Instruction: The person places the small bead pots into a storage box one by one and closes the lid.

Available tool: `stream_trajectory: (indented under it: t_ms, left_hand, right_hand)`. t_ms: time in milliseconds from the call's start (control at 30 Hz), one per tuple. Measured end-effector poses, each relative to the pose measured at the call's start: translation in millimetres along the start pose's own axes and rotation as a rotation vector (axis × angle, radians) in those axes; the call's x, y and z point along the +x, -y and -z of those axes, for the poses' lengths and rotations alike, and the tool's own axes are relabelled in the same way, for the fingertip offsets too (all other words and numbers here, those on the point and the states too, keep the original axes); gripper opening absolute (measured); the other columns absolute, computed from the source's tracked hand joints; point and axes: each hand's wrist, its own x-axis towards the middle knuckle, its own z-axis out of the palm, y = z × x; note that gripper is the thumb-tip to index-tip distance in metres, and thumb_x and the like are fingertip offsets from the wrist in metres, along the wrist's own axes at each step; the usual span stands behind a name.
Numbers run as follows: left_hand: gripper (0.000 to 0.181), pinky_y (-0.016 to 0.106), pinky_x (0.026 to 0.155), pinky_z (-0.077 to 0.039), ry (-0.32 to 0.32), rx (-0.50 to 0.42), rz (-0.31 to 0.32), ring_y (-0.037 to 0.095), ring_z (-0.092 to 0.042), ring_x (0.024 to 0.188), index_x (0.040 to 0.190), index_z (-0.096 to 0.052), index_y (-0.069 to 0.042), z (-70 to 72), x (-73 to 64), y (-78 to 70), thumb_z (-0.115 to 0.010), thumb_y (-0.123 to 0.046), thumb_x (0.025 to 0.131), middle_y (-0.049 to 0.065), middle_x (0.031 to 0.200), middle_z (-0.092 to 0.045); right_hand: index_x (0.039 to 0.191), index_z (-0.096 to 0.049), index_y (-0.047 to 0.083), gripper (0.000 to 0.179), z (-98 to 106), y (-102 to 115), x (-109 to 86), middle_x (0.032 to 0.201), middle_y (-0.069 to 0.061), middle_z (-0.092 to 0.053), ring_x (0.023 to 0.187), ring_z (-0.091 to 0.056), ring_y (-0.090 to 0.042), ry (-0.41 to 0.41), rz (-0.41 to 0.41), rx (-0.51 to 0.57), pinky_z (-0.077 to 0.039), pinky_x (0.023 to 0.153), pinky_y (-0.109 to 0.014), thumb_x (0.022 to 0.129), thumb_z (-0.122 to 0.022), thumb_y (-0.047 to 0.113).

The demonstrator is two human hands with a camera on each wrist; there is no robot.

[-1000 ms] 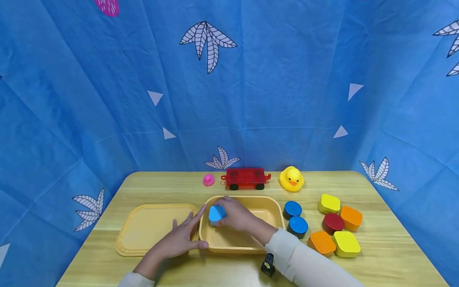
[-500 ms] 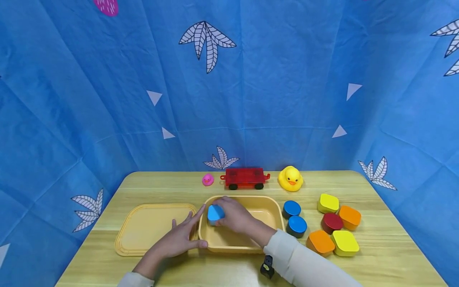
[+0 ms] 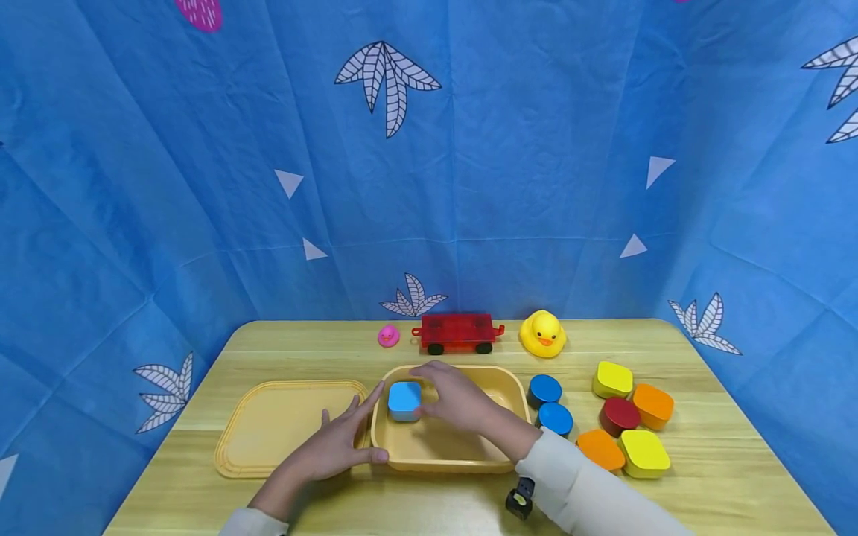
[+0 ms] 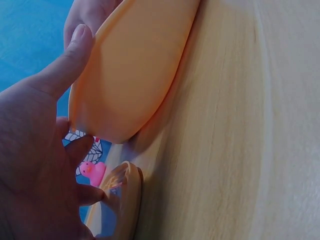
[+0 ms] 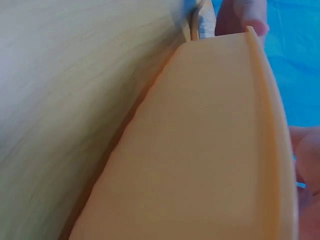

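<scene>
Rests the left hand (image 3: 338,447) at the left end of the box (image 3: 462,467), with the fingers spread wide; touches the left rim with a fingertip and the near left corner with the thumb. Holds the right hand (image 3: 457,396) over the box, with a wide gap between thumb and fingers. Has the blue block (image 3: 405,398) inside the box, at the left end, toward the far side. Has the right thumb just beside the right side of the blue block; cannot tell whether touching.

Has the lid (image 3: 281,432) flat on the table (image 3: 402,510), just left of the box and partly behind the left hand. Toward the far edge, from left to right, shows a pink duck (image 3: 388,336), a red wagon (image 3: 459,331) and a yellow duck (image 3: 542,335). Just right of the box, shows 2 blue cylinders (image 3: 545,389), with the near 1 partly hidden by the right sleeve (image 3: 576,484). Farther right, shows a cluster of 2 yellow blocks (image 3: 645,454), 2 orange blocks (image 3: 653,406) and 1 red cylinder (image 3: 620,416) in the middle. Behind the table, shows a blue curtain (image 3: 536,149) with white leaves and triangles. In the right wrist view, shows mostly the outer wall of the box.
</scene>
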Motion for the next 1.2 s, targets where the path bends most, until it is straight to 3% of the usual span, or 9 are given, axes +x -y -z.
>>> stream_trajectory:
  t_ms: [300, 600, 867, 1200]
  left_hand:
    - [0.105, 0.082, 0.108, 0.014, -0.011, 0.003, 0.0, 0.046, -0.009, 0.156, 0.166, -0.005, -0.04, -0.2, 0.0, -0.9, -0.075, -0.055, 0.089, 0.008, 0.168, -0.029]
    - [0.106, 0.082, 0.108, 0.015, 0.0, -0.005, 0.001, 0.044, -0.008, 0.156, 0.166, -0.004, -0.04, -0.3, 0.3, -0.3, -0.074, -0.057, 0.089, 0.007, 0.169, -0.027]
    - [0.105, 0.081, 0.108, 0.016, 0.007, -0.002, 0.004, 0.043, -0.007, 0.157, 0.166, -0.002, -0.04, -0.5, 0.9, 1.3, -0.074, -0.055, 0.09, 0.007, 0.17, -0.024]
    - [0.105, 0.08, 0.109, 0.016, -0.011, -0.003, 0.011, 0.043, -0.008, 0.157, 0.166, -0.005, -0.042, -1.2, -0.2, 1.9, -0.075, -0.057, 0.089, 0.005, 0.169, -0.027]
  right_hand:
    - [0.144, -0.058, 0.006, 0.061, 21.3, -10.0, -21.1, 0.145, -0.014, -0.057, 0.135, -0.053, -0.037, -0.006, -0.016, 0.061, -0.045, 0.112, -0.055, 0.09, -0.082, 0.019]
    - [0.145, -0.058, 0.007, 0.063, 41.1, -22.7, -44.2, 0.144, -0.012, -0.059, 0.132, -0.057, -0.034, -0.059, -0.011, 0.019, -0.048, 0.109, -0.055, 0.089, -0.083, 0.023]
    - [0.146, -0.057, 0.011, 0.066, 65.0, -49.6, -65.8, 0.147, -0.013, -0.058, 0.135, -0.054, -0.037, -0.12, -0.041, 0.037, -0.047, 0.108, -0.058, 0.089, -0.082, 0.033]
    - [0.15, -0.052, 0.008, 0.065, 90.5, -94.0, -86.7, 0.152, -0.017, -0.052, 0.138, -0.049, -0.045, -0.132, -0.128, 0.07, -0.044, 0.108, -0.064, 0.093, -0.079, 0.027]
